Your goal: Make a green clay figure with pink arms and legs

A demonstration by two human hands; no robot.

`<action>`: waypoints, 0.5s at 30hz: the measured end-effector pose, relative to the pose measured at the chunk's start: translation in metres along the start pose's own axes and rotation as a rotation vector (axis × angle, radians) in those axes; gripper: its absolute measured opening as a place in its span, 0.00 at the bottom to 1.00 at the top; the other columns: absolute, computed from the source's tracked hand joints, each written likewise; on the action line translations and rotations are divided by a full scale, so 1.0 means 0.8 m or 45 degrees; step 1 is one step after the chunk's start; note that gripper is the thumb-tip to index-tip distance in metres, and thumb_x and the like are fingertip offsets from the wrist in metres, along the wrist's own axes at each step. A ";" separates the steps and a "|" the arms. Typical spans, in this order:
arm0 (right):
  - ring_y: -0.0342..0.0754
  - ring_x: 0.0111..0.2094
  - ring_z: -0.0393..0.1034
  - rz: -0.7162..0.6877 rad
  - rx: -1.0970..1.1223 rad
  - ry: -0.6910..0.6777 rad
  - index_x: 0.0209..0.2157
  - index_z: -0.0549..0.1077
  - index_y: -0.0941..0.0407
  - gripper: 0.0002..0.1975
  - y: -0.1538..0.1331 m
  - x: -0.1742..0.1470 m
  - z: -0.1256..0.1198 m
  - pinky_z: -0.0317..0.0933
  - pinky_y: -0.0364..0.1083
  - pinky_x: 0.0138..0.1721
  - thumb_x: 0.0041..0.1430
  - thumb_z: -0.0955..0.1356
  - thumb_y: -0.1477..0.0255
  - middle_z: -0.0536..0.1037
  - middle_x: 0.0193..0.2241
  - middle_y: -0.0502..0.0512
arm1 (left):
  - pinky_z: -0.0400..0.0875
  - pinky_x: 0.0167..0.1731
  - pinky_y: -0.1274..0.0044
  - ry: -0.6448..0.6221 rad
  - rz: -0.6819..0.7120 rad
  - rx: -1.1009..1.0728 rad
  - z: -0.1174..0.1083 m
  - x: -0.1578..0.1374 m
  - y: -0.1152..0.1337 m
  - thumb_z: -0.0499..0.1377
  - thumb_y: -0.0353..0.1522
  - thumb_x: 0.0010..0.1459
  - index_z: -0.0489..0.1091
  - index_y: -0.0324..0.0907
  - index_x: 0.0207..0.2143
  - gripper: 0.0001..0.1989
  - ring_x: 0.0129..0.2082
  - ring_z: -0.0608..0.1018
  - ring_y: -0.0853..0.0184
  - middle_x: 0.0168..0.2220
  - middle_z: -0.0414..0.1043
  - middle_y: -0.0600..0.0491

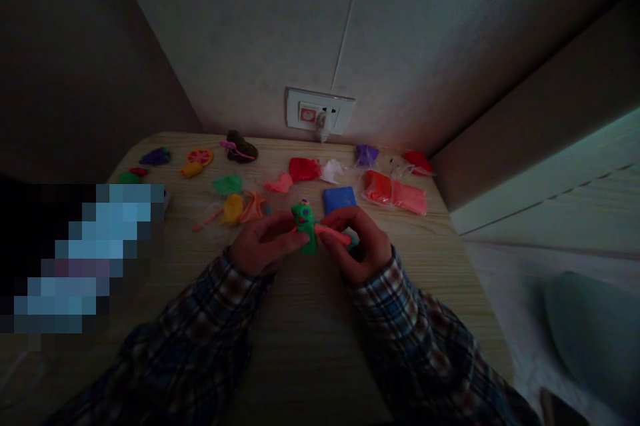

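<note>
My left hand [264, 241] is closed on a small green clay figure [307, 239], which stands upright above the table. Its top bears blue-purple eye-like spots and a red dot. In my right hand [361, 244] a pink clay strip [334, 234] is pinched between thumb and fingers, its inner end against the figure's right side. A bit of light blue shows by the strip's outer end, partly hidden by my fingers. Just beyond my right hand lies a flat blue clay block [339, 199].
Opened clay packets in green [228, 184], yellow [233, 209] and red [305, 169] lie on the wooden table [310, 346]. Sealed red and pink packets [395, 193] are at right. Finished-looking clay pieces [199, 157] sit back left. A wall socket [320, 111] holds a plug.
</note>
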State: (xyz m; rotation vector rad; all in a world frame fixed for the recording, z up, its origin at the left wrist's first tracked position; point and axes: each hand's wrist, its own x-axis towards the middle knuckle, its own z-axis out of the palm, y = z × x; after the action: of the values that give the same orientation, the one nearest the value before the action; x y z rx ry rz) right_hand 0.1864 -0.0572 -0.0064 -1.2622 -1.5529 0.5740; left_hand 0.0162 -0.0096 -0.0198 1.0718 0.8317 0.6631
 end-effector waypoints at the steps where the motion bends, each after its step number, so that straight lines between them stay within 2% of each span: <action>1: 0.46 0.28 0.71 -0.040 -0.040 0.004 0.34 0.70 0.55 0.03 0.000 -0.001 0.000 0.68 0.45 0.30 0.56 0.67 0.74 0.76 0.27 0.51 | 0.53 0.10 0.85 0.021 0.045 0.012 0.000 0.000 0.000 0.66 0.35 0.49 0.73 0.43 0.39 0.14 0.11 0.63 0.77 0.14 0.60 0.63; 6: 0.46 0.29 0.71 -0.272 -0.193 -0.009 0.35 0.71 0.56 0.03 0.001 -0.001 -0.003 0.66 0.47 0.31 0.58 0.67 0.74 0.76 0.27 0.52 | 0.63 0.15 0.85 0.047 0.146 0.022 0.003 -0.001 0.003 0.67 0.34 0.47 0.74 0.42 0.34 0.10 0.19 0.73 0.73 0.18 0.68 0.60; 10: 0.47 0.30 0.72 -0.359 -0.222 -0.014 0.35 0.71 0.56 0.03 0.000 0.000 -0.005 0.66 0.47 0.32 0.58 0.66 0.76 0.78 0.28 0.53 | 0.72 0.25 0.82 0.053 0.184 0.005 0.006 -0.001 0.006 0.69 0.34 0.44 0.74 0.41 0.30 0.10 0.28 0.79 0.67 0.23 0.74 0.57; 15: 0.48 0.31 0.72 -0.447 -0.224 -0.011 0.36 0.72 0.57 0.04 0.004 0.001 -0.006 0.66 0.47 0.32 0.57 0.67 0.78 0.79 0.29 0.54 | 0.74 0.37 0.79 0.086 0.174 -0.057 0.004 0.000 0.000 0.70 0.32 0.42 0.77 0.41 0.33 0.13 0.37 0.80 0.65 0.30 0.79 0.56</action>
State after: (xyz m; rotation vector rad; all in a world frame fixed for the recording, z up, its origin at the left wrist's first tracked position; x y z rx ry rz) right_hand 0.1922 -0.0564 -0.0066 -1.0790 -1.8114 0.2216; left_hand 0.0191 -0.0115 -0.0192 1.0769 0.8030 0.8334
